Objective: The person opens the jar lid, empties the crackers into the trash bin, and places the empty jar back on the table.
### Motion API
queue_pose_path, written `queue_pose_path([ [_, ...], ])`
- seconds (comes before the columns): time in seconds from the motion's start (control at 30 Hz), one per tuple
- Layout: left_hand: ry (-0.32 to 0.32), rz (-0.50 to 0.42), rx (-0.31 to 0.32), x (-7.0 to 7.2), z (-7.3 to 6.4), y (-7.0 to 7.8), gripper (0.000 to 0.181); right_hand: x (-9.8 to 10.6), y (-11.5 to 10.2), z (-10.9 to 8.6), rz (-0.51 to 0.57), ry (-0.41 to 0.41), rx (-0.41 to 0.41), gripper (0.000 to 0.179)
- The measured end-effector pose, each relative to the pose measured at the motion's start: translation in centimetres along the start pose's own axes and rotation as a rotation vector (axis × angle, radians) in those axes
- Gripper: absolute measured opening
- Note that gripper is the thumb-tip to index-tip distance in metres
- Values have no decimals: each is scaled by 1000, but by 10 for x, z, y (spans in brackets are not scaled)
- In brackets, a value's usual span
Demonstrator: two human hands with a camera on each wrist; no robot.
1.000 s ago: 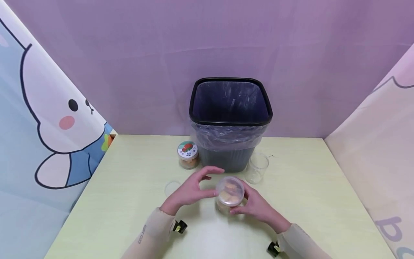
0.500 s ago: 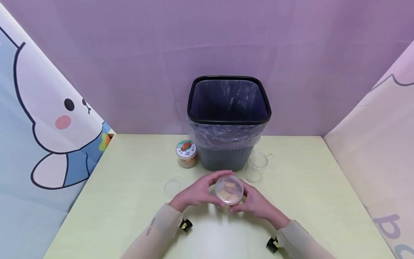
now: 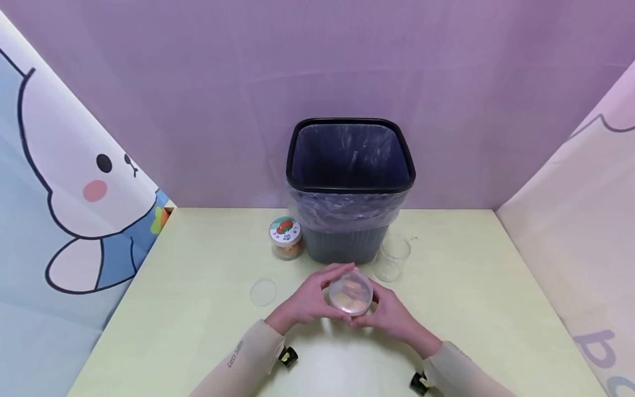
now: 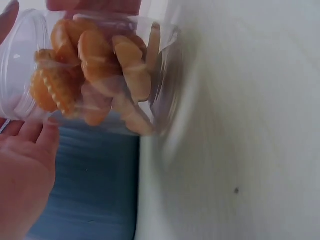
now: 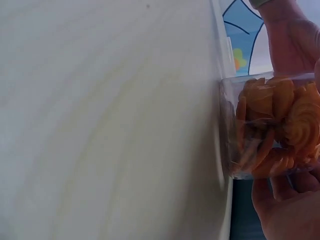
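A clear plastic jar point(image 3: 350, 298) of cookies is upright between both hands, its translucent lid on top. My left hand point(image 3: 311, 298) curls round the lid's rim from the left. From the right, my right hand point(image 3: 394, 314) grips the jar, its thumb near the left thumb. In the left wrist view, orange cookies point(image 4: 100, 65) with ridged edges show through the wall. The right wrist view shows swirled cookies point(image 5: 300, 125) and the jar's base close to or on the table; I cannot tell which.
Behind the hands stands a bag-lined dark bin point(image 3: 342, 242) with a black rim. Left of it is a second jar point(image 3: 286, 242) with a tomato-printed lid, and right of it an uncovered clear jar point(image 3: 393, 259). A clear disc point(image 3: 263, 292) lies on the pale table point(image 3: 188, 331).
My left hand has come in from the left and closed round the lid's rim. The right hand keeps its grip, and the jar has hardly moved.
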State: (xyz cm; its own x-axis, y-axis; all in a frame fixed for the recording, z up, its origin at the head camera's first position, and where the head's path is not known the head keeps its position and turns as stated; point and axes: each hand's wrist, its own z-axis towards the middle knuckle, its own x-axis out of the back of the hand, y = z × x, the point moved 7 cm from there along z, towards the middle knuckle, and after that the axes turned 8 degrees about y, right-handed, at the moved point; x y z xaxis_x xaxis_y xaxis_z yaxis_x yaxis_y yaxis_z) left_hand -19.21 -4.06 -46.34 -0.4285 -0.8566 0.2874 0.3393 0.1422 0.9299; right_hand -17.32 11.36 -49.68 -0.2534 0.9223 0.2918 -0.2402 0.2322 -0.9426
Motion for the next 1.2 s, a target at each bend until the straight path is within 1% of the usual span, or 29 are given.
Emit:
queue_pose_path([
  [0.1, 35, 26, -1, 1, -2, 2, 99, 1, 0, 2, -2, 7, 8, 88],
  [0.2, 90, 52, 14, 1, -4, 3, 101, 2, 1, 3, -5, 17, -3, 89],
  [0.33, 157, 88, 11, -2, -7, 5, 101, 3, 1, 4, -9, 23, -15, 88],
  [0.4, 174, 111, 2, -3, -8, 6, 100, 4, -1, 5, -12, 22, -10, 88],
  [0.47, 171, 129, -2, -3, -9, 8, 100, 4, -2, 6, -12, 12, 0, 88],
  [0.53, 142, 135, -5, -1, -9, 9, 101, 4, -3, 6, -11, -2, 11, 88],
  [0.6, 95, 115, 1, 1, -8, 9, 102, 4, -4, 6, -7, -22, 16, 89],
  [0.67, 40, 78, 4, 4, -5, 9, 102, 4, -4, 6, 2, -38, 22, 91],
  [0.8, -61, -8, -3, 9, 2, 4, 97, 6, -3, 7, 10, -62, 9, 93],
  [0.93, -151, -97, -17, 10, 6, -1, 92, 7, -1, 7, 1, -93, -15, 92],
  [1.0, -185, -129, -9, 9, 7, -4, 92, 7, 0, 6, -1, -106, -18, 91],
  [1.07, -210, -143, 4, 8, 8, -7, 91, 6, 0, 5, 0, -115, -21, 91],
  [1.2, -226, -162, 26, 6, 7, -10, 90, 5, 0, 4, 7, -123, -27, 92],
])
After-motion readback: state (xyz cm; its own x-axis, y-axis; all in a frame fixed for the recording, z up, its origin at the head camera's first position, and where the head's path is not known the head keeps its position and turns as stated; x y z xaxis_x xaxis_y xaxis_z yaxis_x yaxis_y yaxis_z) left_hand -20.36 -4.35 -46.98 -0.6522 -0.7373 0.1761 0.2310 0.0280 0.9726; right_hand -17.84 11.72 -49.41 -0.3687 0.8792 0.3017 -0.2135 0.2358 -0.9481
